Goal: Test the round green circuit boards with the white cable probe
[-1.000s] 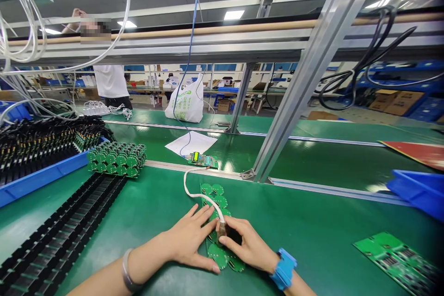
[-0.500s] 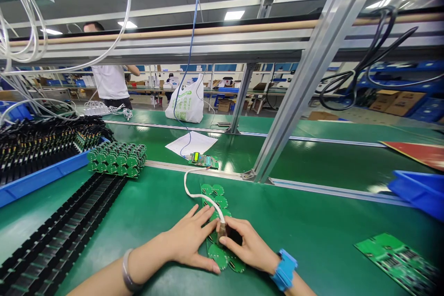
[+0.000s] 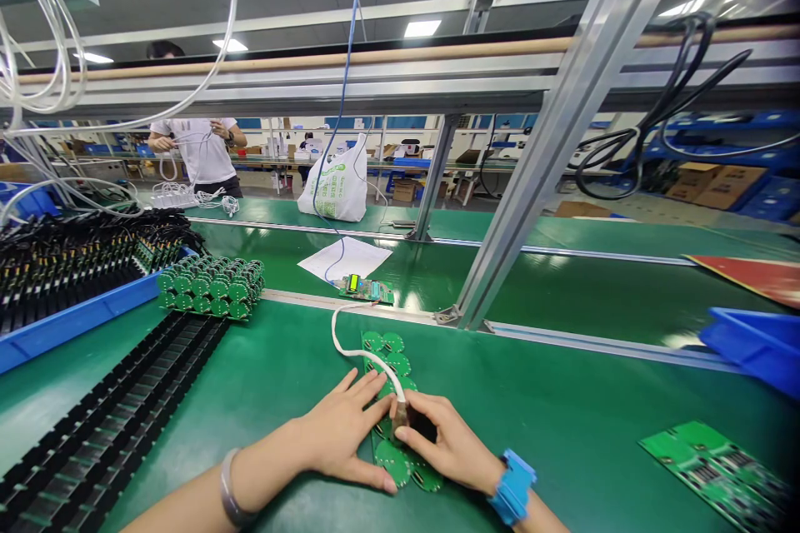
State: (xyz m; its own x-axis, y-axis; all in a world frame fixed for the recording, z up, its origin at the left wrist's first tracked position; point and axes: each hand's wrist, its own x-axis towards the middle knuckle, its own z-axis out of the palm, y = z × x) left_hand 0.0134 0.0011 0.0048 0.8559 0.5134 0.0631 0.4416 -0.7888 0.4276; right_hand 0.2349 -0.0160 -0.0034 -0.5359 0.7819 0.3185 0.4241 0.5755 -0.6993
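A panel of round green circuit boards (image 3: 392, 464) lies flat on the green bench in front of me. My left hand (image 3: 346, 426) rests over its left side with the fingers spread. Between thumb and fingers of my right hand (image 3: 445, 437) is a brownish probe connector (image 3: 400, 416), held upright against the panel; its tip is hidden. From its top a white cable (image 3: 350, 352) curves back to a small circuit board with a lit yellow-green display (image 3: 354, 283). A blue cord (image 3: 342, 100) runs up from that board.
Stacked round-board panels (image 3: 212, 287) stand at the left beside a black slotted rack (image 3: 125, 408). A blue tray (image 3: 81, 316) holds black-cabled boards. Another green panel (image 3: 712, 466) and a blue bin (image 3: 756, 346) lie right. A metal post (image 3: 543, 141) slants upward ahead.
Both my hands and the connector look unmoved. The person in the background has shifted a little left and now shows both hands holding a pale cable.
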